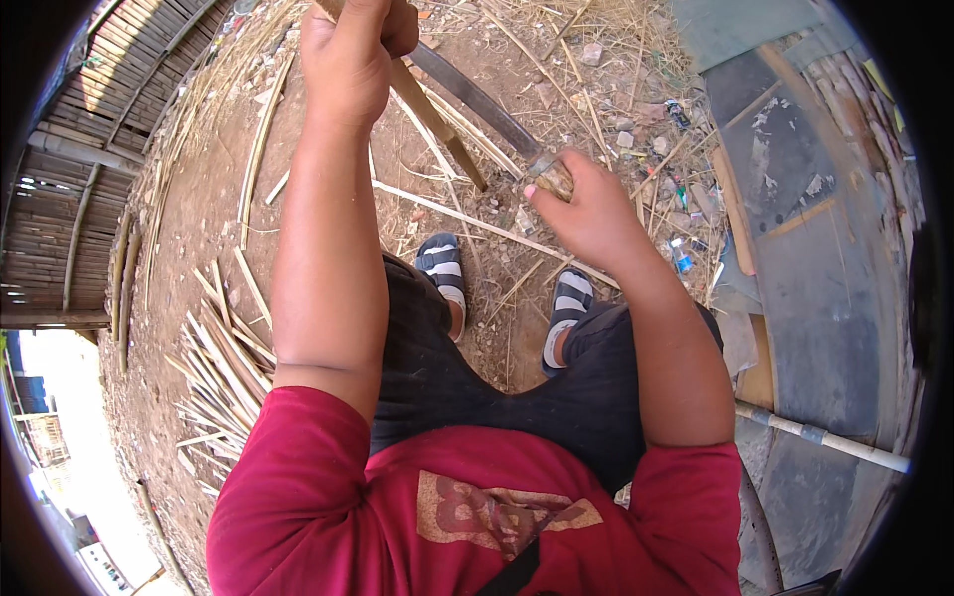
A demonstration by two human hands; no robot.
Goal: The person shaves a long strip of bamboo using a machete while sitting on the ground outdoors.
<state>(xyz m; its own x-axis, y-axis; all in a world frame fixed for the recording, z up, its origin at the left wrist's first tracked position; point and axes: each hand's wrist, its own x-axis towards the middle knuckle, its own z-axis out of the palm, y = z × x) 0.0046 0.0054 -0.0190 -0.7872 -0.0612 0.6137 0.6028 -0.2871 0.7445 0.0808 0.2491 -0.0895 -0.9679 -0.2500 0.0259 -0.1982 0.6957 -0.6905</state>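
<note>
At the top of the head view, my left hand (348, 50) is wrapped round a length of split bamboo (435, 124), whose lower end slants down toward the ground in front of my feet. My right hand (588, 207) grips the wooden handle of a machete (477, 102). The long dark blade points up and left, and its far end reaches the bamboo near my left fist. Whether the edge is biting into the bamboo cannot be made out. Fingers of the left hand partly hide the upper bamboo.
A heap of split bamboo strips (224, 368) lies left of my legs. More loose strips (467, 214) cross the dirt ahead of my sandals (442, 266). Dark sheets (825, 328) and a pale pole (835, 444) are on the right. A bamboo wall (60, 219) stands left.
</note>
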